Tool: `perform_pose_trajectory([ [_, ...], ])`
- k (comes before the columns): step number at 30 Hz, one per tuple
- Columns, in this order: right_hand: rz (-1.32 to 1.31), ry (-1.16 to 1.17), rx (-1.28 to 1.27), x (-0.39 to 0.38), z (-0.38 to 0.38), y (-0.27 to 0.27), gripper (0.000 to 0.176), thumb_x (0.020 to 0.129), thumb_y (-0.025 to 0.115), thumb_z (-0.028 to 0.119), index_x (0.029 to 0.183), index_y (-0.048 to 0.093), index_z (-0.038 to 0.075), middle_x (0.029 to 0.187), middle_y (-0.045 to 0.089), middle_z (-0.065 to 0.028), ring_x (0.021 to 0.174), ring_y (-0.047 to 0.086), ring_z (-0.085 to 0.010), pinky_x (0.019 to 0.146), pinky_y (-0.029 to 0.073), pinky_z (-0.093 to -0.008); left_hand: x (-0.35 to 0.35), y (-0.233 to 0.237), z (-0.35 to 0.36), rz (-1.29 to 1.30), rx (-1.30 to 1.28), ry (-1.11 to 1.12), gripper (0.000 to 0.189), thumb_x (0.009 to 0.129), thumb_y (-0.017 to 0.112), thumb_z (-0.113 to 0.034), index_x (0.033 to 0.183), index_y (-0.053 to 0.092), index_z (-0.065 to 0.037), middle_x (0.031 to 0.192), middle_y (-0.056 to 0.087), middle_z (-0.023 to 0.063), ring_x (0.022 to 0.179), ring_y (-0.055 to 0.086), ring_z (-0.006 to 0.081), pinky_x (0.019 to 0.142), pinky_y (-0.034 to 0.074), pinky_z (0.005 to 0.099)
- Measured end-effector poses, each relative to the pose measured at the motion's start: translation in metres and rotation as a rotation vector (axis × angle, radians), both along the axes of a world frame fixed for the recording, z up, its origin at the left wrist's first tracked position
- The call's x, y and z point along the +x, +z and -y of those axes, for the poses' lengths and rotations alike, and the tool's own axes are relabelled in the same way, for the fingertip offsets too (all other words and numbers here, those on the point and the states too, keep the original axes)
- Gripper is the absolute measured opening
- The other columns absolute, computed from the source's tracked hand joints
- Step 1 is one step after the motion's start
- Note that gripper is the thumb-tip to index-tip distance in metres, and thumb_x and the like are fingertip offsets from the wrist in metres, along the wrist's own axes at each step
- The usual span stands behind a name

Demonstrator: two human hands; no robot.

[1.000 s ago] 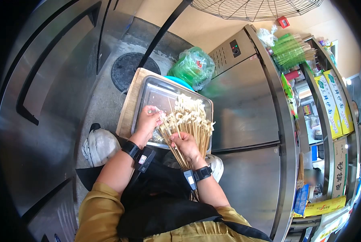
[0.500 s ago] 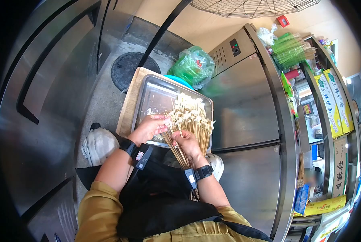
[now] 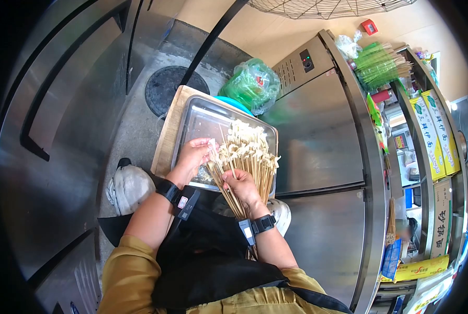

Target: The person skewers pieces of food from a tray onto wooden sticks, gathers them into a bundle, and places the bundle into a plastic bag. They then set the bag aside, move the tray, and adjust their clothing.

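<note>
My right hand (image 3: pixel 243 188) is closed around bamboo skewers (image 3: pixel 229 198), whose bare ends run down past my wrist. Pale cream pieces of food (image 3: pixel 247 137) are threaded at their far ends, bunched over a metal tray (image 3: pixel 194 116). At the left side of the bunch, my left hand (image 3: pixel 193 157) has thumb and fingers pinched on a small whitish piece of food (image 3: pixel 212 147) by a skewer's tip. More skewers (image 3: pixel 268 175) fan out beyond my right fingers. Loose bits in the tray are partly hidden by my left hand.
The tray rests on a wooden board (image 3: pixel 167 133). Behind it are a blue basin rim (image 3: pixel 236 103) and a green plastic bag (image 3: pixel 252 86). A steel refrigerator (image 3: pixel 317 136) stands close on the right, and steel doors (image 3: pixel 71 104) on the left.
My left hand has moved slightly up and to the left, with its fingers now higher at the skewer tips. My right hand stays almost where it was, still around the skewers.
</note>
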State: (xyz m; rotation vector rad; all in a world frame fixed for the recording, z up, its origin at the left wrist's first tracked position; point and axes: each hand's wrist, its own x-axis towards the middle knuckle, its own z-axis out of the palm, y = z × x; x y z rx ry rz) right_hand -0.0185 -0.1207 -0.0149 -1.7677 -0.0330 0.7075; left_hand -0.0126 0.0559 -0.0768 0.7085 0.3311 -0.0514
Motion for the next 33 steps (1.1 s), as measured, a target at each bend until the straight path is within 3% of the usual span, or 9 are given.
perform_pose_trajectory([
  [13,0.009,-0.011,0.031,0.000,0.000,0.000,0.007,0.086,0.059,0.008,0.083,0.060,0.002,0.064,0.058,0.0003,0.056,0.050,-0.0062,0.055,0.041,-0.0192,-0.002,0.002,0.002,0.026,-0.032,0.020,0.027,0.084,0.060,-0.007,0.110,0.057,-0.002,0.098,0.065,0.0094,0.087,0.063,0.0153,0.074,0.050,0.0263],
  [19,0.047,-0.002,-0.041,0.001,0.001,-0.003,0.006,0.087,0.058,0.009,0.085,0.060,0.003,0.062,0.059,0.0001,0.055,0.051,-0.0056,0.053,0.040,-0.0179,-0.001,-0.002,0.018,0.179,0.440,0.206,0.016,0.085,0.053,0.000,0.098,0.063,0.002,0.090,0.066,0.0086,0.078,0.064,0.0125,0.064,0.051,0.0225],
  [23,0.055,-0.030,-0.016,0.002,0.002,-0.005,0.006,0.085,0.059,0.009,0.082,0.061,0.004,0.061,0.058,0.0009,0.054,0.049,-0.0051,0.053,0.039,-0.0188,-0.003,-0.005,0.034,0.135,0.336,0.185,0.018,0.085,0.051,0.003,0.098,0.064,0.002,0.090,0.066,0.0094,0.079,0.064,0.0118,0.063,0.052,0.0231],
  [26,0.072,-0.046,0.009,0.004,0.005,-0.009,0.007,0.085,0.058,0.009,0.081,0.060,0.004,0.062,0.058,0.0008,0.054,0.049,-0.0051,0.053,0.039,-0.0187,-0.008,-0.007,0.038,0.166,0.311,0.102,0.024,0.085,0.055,-0.001,0.109,0.059,-0.001,0.095,0.064,0.0079,0.086,0.062,0.0121,0.068,0.052,0.0237],
  [29,0.090,-0.055,-0.004,0.005,0.005,-0.009,0.008,0.086,0.058,0.010,0.081,0.060,0.003,0.062,0.058,0.0008,0.054,0.049,-0.0051,0.053,0.039,-0.0186,-0.019,0.020,0.039,0.119,0.188,0.222,0.029,0.083,0.056,0.004,0.112,0.053,0.002,0.094,0.061,0.0092,0.084,0.060,0.0144,0.068,0.052,0.0253],
  [33,0.120,-0.044,-0.061,0.003,0.001,-0.007,0.009,0.086,0.058,0.010,0.081,0.060,0.003,0.062,0.058,0.0010,0.054,0.049,-0.0048,0.052,0.039,-0.0186,-0.020,0.015,0.034,-0.126,-0.060,0.141,0.026,0.082,0.060,0.000,0.107,0.051,0.001,0.094,0.059,0.0089,0.086,0.058,0.0165,0.072,0.052,0.0276],
])
